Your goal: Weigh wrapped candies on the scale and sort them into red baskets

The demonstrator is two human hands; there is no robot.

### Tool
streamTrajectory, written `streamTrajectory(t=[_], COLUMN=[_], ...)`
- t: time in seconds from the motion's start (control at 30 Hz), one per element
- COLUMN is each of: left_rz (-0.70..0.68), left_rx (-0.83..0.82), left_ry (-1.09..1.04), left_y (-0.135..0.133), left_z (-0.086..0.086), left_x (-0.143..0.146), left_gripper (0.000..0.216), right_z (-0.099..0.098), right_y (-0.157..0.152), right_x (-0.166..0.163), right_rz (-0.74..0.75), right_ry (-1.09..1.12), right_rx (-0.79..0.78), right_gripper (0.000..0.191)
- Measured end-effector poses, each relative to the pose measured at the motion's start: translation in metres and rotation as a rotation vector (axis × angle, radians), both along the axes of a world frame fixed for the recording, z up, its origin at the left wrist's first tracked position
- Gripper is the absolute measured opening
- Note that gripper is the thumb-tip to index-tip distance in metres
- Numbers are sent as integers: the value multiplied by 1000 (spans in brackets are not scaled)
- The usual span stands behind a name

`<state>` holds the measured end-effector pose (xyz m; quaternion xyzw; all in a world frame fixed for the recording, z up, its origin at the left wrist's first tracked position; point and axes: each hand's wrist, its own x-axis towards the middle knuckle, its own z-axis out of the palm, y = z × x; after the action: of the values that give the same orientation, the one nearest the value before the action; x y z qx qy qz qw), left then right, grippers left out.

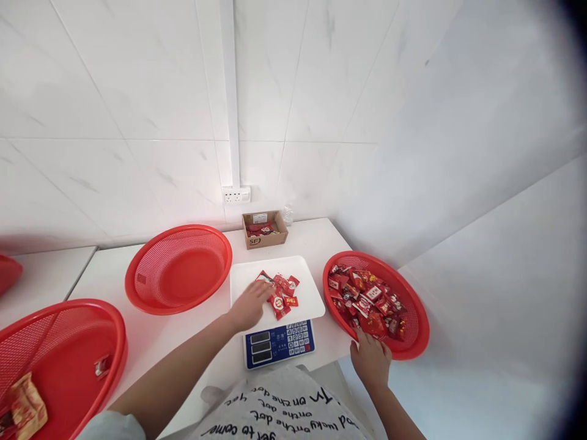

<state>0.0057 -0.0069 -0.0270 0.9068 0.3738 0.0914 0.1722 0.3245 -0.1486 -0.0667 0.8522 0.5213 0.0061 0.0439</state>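
My left hand (251,305) reaches over the white weighing tray (302,308) of a digital scale. Its fingers are stretched out and touch the small red-wrapped snack packets (280,299) lying loosely there; it does not appear to grip any. Below the tray shows the scale's blue panel (279,343), with dark displays and number keys. My right hand (372,360) is at the near rim of a red plastic basket (415,345), its fingers bent over the edge. Many red snack packets (367,299) fill that basket. Part of the right fingertips is hard to make out.
A second red basket (183,290) stands left of the scale. Nearer on the left, another red basket (103,311) holds a yellowish packet (28,406) and a small wrapped piece (102,366). Behind the scale sits a small cardboard box (266,239) with red packets, below a wall socket (236,195).
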Motion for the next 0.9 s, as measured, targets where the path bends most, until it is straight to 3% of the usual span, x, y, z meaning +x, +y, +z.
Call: streamTrajectory(t=[0.07, 0.13, 0.3, 0.43, 0.6, 0.7, 0.8, 0.9], left_rz=[-132, -180, -116, 222, 719, 868, 819, 598], left_rx=[0, 20, 28, -77, -113, -82, 47, 106], left_ry=[46, 71, -13, -135, -89, 1, 49, 47], left_y=[-2, -2, 1, 6, 23, 34, 38, 33], left_z=[-6, -8, 4, 23, 45, 46, 36, 22], left_x=[25, 41, 46, 23, -43, -78, -77, -36], left_gripper=[60, 51, 32, 33, 42, 43, 49, 51], right_z=[1, 2, 2, 2, 2, 2, 1, -1], right_y=[0, -1, -1, -1, -2, -2, -3, -3], right_x=[0, 0, 1, 0, -1, -1, -1, 0], right_rz=[12, 21, 25, 28, 30, 30, 29, 25], right_ry=[3, 6, 16, 11, 24, 36, 42, 40], right_rx=[-1, 0, 16, 49, 92, 109, 117, 117], right_gripper=[42, 42, 42, 40, 37, 36, 35, 35])
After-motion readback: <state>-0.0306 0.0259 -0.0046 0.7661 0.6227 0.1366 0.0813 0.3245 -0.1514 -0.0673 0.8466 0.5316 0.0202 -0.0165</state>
